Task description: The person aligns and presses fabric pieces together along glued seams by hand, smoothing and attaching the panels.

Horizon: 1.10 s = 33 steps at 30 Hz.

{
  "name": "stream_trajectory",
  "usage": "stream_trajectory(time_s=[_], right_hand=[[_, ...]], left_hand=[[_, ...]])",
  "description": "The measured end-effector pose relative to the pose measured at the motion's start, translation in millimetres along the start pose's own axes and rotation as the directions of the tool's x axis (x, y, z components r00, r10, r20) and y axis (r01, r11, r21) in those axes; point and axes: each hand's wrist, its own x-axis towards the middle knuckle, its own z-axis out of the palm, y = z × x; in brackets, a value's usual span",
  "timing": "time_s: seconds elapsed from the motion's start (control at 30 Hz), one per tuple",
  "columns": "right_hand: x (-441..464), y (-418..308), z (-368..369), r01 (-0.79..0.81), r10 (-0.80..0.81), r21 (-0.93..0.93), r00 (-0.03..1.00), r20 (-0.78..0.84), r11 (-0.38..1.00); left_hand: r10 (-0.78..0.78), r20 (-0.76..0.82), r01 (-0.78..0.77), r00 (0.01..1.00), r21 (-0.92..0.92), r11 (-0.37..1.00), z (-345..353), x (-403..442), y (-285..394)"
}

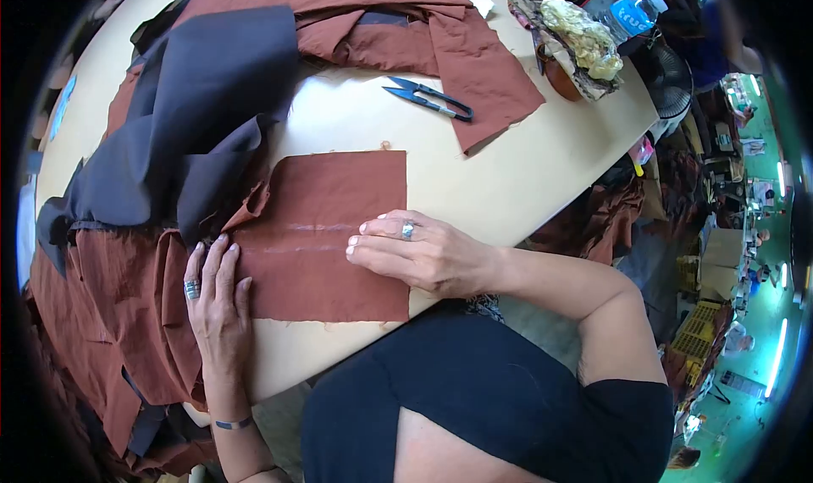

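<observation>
Cloth (326, 284), rust-brown and roughly square, lies mostly flat on the pale table (500, 187) in front of you, with two faint, light lines running across its middle and a few loose threads along its six o'clock edge. Its ten o'clock corner is rumpled and turned up. Your left hand (218, 314) is at the nine o'clock side, palm down, its fingers nearly straight and close together, the thumb a little apart; the tips rest at the edge of the cloth, and you have nothing closed in that grip. Your right hand (423, 253) is at the three o'clock side, fingers bent and bunched, the tips touching the cloth near the ends of the light lines; whether they pinch any of it, I cannot tell. At one o'clock from the cloth you have the snips (428, 98), their blades pointing toward ten o'clock and parted at the tips, with their handle end against a long rust piece (483, 77). Dark fabric (212, 85) is heaped at eleven o'clock, and more rust fabric (127, 297) hangs in folds between eight and nine. Out at two o'clock, near the table's corner, are a crumpled plastic bag (580, 38) and a bottle (635, 17) with a blue label, with a fan (669, 81) just beyond.
</observation>
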Motion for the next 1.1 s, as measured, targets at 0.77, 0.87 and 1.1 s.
stream_trajectory(time_s=[0.77,0.87,1.1], right_hand=[[50.7,25.5,19.8,0.138,-0.133,-0.125,0.990,0.053,0.983],[48.2,23.7,18.9,0.124,-0.119,-0.141,0.992,0.043,0.982],[40.4,24.4,14.5,0.093,-0.097,-0.161,0.995,-0.012,0.982]], left_hand=[[-0.067,0.041,0.062,0.997,0.125,0.990,16.5,30.9,-7.5],[-0.161,0.097,0.155,0.982,0.074,0.985,16.1,30.2,-10.3],[-0.164,0.077,0.162,0.983,0.033,0.986,18.3,31.0,-9.4]])
